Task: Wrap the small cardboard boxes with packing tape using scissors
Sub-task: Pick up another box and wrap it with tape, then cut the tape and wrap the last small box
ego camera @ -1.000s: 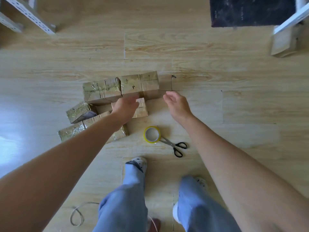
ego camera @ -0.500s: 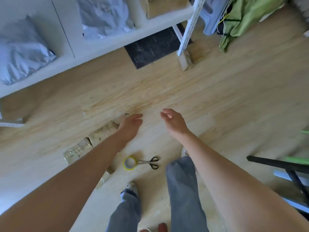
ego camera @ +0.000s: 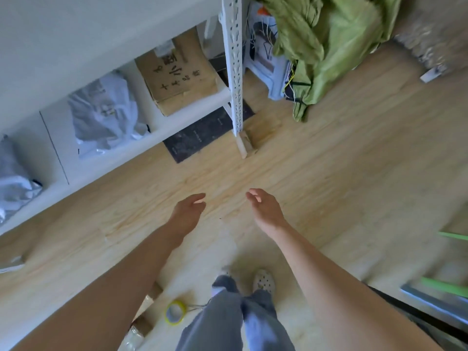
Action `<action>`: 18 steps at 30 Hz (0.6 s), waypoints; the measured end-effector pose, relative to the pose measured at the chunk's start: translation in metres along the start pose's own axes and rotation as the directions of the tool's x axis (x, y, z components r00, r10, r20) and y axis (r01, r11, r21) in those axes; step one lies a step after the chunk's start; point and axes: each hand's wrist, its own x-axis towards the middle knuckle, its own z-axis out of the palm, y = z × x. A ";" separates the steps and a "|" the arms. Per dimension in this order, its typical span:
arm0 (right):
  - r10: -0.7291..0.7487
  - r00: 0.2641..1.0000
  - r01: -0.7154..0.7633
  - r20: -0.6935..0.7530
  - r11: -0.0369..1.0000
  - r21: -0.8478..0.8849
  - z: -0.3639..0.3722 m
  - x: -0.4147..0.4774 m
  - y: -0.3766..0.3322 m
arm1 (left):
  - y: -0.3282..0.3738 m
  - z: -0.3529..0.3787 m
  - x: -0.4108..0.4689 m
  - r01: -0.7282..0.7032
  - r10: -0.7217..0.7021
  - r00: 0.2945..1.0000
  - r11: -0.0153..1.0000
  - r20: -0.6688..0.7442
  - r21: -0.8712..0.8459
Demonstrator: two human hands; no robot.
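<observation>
- While both arms reached out over the wooden floor (ego camera: 329,173) in the head view, the left hand (ego camera: 188,214) hung with fingers loosely spread, holding and touching nothing.
- The right hand (ego camera: 266,209) was likewise relaxed, fingers apart, empty.
- The yellow tape roll (ego camera: 175,312) lay on the floor beside a trouser leg (ego camera: 222,325); the small cardboard boxes (ego camera: 148,301) peeked out just beneath the left arm (ego camera: 101,300).

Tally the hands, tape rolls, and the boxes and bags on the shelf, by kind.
Hands: 2 (left hand, right hand)
Tape roll: 1
Box on shelf: 1
Bags on shelf: 2 (middle bag, left bag)
Total: 6
</observation>
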 end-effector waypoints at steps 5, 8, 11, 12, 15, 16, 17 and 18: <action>0.075 0.996 -0.073 -0.054 0.996 0.049 -0.036 0.071 -0.009 | 0.066 0.021 0.065 -0.020 0.019 1.000 0.999 0.024 0.042; 0.124 0.988 -0.112 -0.087 0.986 0.127 -0.054 0.117 -0.010 | 0.102 0.033 0.112 -0.030 0.026 0.999 0.994 0.044 0.100; 0.183 0.979 -0.164 -0.095 0.971 0.174 -0.066 0.166 -0.003 | 0.130 0.047 0.166 -0.057 0.038 0.994 0.979 0.098 0.198; 0.197 0.976 -0.179 -0.091 0.967 0.179 -0.068 0.183 0.001 | 0.138 0.053 0.185 -0.073 0.044 0.992 0.966 0.120 0.248; 0.228 0.971 -0.212 -0.066 0.959 0.187 -0.073 0.240 0.018 | 0.157 0.071 0.249 -0.102 0.056 0.988 0.933 0.141 0.344; 0.240 0.969 -0.225 -0.060 0.956 0.188 -0.074 0.259 0.025 | 0.161 0.079 0.271 -0.108 0.058 0.988 0.921 0.142 0.375; 0.251 0.966 -0.236 -0.056 0.952 0.194 -0.074 0.278 0.032 | 0.164 0.087 0.292 -0.116 0.060 0.987 0.907 0.149 0.405; 0.259 0.964 -0.244 -0.051 0.948 0.204 -0.073 0.297 0.040 | 0.164 0.096 0.313 -0.128 0.065 0.985 0.894 0.159 0.430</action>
